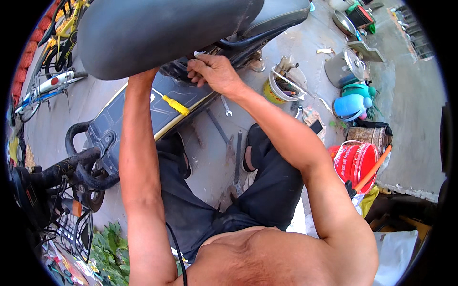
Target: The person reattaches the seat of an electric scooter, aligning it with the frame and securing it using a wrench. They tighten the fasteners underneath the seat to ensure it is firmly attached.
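Observation:
A scooter with a black seat (167, 35) stands in front of me, its footboard (119, 126) to the left. My left hand (147, 74) reaches under the seat's edge, and its fingers are hidden there. Beside the opening below the seat is my right hand (214, 74), its fingers curled closed. A small whitish bit (197, 54) shows by its fingertips; what the fingers hold cannot be made out. A screwdriver with a yellow handle (176, 105) lies on the footboard between my forearms. On the ground below my right hand lies a wrench (226, 107).
A bucket of tools (281, 95) stands right of the scooter. Farther right are a lidded metal pot (344, 67), a blue jug (352, 106) and a red bucket (355, 164). A long metal tool (238, 157) lies between my feet. Bicycles (52, 86) stand at left.

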`<state>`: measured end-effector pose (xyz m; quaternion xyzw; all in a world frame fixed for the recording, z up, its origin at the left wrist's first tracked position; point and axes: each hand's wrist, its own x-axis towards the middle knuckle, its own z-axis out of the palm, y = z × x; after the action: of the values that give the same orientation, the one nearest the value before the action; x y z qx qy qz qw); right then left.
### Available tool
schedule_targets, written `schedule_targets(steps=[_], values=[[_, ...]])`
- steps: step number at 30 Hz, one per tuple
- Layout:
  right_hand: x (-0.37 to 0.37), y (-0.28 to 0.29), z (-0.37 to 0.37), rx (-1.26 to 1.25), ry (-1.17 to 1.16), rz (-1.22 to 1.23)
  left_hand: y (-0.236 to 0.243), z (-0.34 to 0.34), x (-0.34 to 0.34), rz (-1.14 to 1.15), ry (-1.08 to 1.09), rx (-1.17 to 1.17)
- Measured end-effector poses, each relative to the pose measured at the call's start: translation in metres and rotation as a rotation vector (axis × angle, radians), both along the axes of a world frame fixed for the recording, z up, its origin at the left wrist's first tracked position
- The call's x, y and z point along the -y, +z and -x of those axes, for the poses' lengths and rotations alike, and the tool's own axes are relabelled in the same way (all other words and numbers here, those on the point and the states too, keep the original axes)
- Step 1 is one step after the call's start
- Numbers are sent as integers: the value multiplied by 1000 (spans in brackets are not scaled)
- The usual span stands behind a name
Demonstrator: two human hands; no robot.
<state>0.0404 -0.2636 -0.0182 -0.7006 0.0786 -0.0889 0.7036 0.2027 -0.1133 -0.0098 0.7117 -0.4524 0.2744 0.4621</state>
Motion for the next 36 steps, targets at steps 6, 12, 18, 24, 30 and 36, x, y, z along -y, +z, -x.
schedule_targets(steps=[6,12,18,24,30,36], values=[[8,19,19,84,-177,239,-9,-1,0,-45,-20,-192],[22,36,28,90,-321,235,-11,-6,-4,-49,22,-165],[33,41,25,171,-296,266,-15,-10,-6,-58,53,-147],[33,41,19,130,-254,216,-19,-13,-5,-59,72,-139],[48,43,16,161,-242,305,-24,-16,-10,-62,96,-119],[62,57,17,198,-294,326,-35,-21,-13,-131,178,-37]])
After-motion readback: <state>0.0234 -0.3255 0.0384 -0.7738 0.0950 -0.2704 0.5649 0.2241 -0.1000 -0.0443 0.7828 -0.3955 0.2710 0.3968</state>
